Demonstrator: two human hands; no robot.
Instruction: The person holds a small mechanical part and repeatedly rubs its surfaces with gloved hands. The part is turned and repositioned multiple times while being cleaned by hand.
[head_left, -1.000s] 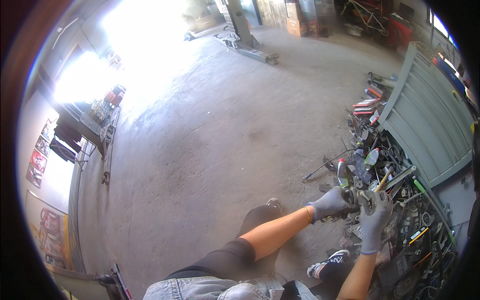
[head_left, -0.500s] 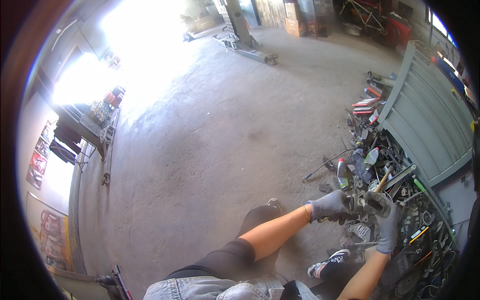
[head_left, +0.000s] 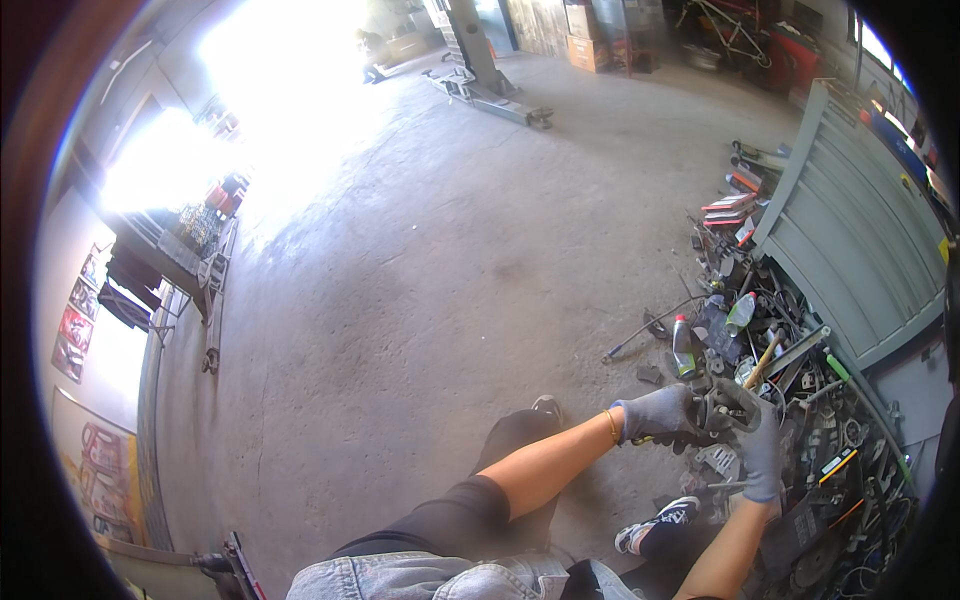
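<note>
at lower right, the grey-gloved left hand [head_left: 660, 412] and grey-gloved right hand [head_left: 758, 428] together grip a dark metallic part [head_left: 712, 410], not yet released.

The left forearm [head_left: 555, 458] slants rightward, its wrist [head_left: 617, 427] nearly straight, the gloved left hand [head_left: 662, 412] curled. At the near right, the right forearm [head_left: 722, 555] points far; the gloved right hand [head_left: 754, 430] bends leftward, fingers [head_left: 738, 402] close beside it.

Grey ribbed panel [head_left: 850, 230], cardboard boxes [head_left: 587, 54]
</note>
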